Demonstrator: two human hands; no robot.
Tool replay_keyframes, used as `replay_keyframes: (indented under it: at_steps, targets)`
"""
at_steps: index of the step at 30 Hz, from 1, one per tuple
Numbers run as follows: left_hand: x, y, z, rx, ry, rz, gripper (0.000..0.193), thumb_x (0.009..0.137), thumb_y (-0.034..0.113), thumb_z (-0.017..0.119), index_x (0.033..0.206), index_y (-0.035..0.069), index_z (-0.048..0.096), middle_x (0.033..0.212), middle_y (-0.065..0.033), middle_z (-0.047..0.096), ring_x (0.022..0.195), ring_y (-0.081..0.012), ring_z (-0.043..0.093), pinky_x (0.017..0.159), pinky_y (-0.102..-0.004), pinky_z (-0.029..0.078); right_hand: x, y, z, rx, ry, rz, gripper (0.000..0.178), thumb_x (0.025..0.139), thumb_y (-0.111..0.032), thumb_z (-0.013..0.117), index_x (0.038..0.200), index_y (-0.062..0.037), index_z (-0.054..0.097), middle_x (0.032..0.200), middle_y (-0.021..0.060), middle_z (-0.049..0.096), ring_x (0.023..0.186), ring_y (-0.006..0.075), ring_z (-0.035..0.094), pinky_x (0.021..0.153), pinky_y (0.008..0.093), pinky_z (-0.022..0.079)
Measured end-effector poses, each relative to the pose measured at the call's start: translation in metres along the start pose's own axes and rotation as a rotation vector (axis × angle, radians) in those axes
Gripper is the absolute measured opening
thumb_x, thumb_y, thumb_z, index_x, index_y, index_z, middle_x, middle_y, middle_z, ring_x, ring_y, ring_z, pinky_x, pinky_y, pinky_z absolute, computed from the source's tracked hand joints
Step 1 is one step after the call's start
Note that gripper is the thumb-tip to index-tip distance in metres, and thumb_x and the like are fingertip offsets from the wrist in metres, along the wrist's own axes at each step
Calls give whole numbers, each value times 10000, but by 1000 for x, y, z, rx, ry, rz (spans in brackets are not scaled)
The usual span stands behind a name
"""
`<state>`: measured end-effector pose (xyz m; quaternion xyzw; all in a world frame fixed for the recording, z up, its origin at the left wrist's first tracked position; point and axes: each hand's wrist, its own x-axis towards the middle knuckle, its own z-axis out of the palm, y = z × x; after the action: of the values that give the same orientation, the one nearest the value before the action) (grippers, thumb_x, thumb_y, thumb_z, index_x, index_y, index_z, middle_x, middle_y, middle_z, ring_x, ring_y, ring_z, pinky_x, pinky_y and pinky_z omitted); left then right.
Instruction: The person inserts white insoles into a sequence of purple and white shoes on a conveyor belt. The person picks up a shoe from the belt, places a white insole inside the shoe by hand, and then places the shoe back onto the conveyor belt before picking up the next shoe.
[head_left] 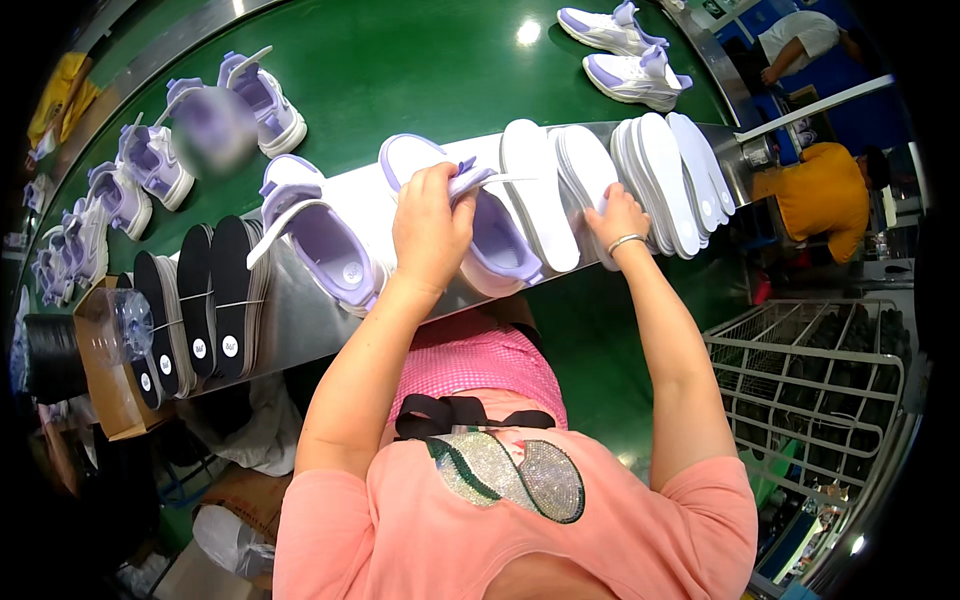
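A white and lilac sneaker [497,243] stands at the table's near edge. My left hand [434,218] is closed on its tongue, pulled up from the opening. Beside it on the left is a matching sneaker [335,245], its tongue and strap folded back and a round white mark on the lilac lining inside. My right hand [619,220] grips the near end of a white insole [588,160] on a stack; its fingertips are partly hidden. Between that stack and the sneaker lies another pile of white insoles [540,195].
More white insoles [660,185] are stacked to the right, with black insoles [237,290] tied in bundles at the left. Several sneakers [150,165] line the green surface [420,60] at the far left, and a pair [640,78] stands far right. A wire rack [800,380] stands right.
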<state>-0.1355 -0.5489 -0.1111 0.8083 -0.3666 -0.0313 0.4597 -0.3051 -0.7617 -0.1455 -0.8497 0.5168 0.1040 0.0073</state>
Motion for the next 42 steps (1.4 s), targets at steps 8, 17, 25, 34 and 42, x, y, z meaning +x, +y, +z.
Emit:
replay_keyframes:
  at_steps: [8, 17, 25, 34, 42]
  targets:
    - [3, 6, -6, -3, -77, -248, 303, 786, 211, 492, 995, -8, 508, 743, -216, 603, 688, -384, 586, 633, -457, 451, 6, 16, -13, 150, -3, -41, 496, 678, -430, 637, 986, -62, 513, 931, 140, 604, 898, 309, 577, 779, 443, 418]
    - [0, -8, 2, -112, 10, -274, 328, 789, 178, 473, 1064, 2, 448, 777, -243, 594, 719, -403, 577, 658, -451, 448, -87, -18, -150, 1143, -695, -190, 224, 765, -251, 575, 711, -34, 583, 595, 13, 522, 477, 74, 480, 419, 198, 376]
    - [-7, -1, 2, -31, -74, -187, 277, 779, 160, 489, 996, -5, 439, 714, -228, 593, 674, -402, 580, 625, -474, 454, -82, -107, -78, 129, -382, -735, 241, 708, -247, 547, 746, -31, 647, 740, 133, 605, 683, 273, 594, 649, 373, 469]
    - [-14, -6, 8, -44, -24, -225, 272, 784, 117, 470, 1017, -10, 404, 674, -238, 580, 627, -418, 564, 589, -489, 444, -111, -80, -119, -305, -199, -805, 234, 702, -248, 579, 814, -44, 605, 823, 129, 563, 747, 284, 588, 649, 387, 471]
    - [-13, -1, 5, -72, -50, -227, 263, 796, 129, 472, 1015, 0, 406, 681, -240, 581, 639, -416, 566, 585, -493, 439, -94, -114, -87, -221, -216, -955, 139, 690, -167, 559, 675, -50, 632, 695, 142, 616, 678, 277, 614, 607, 350, 491]
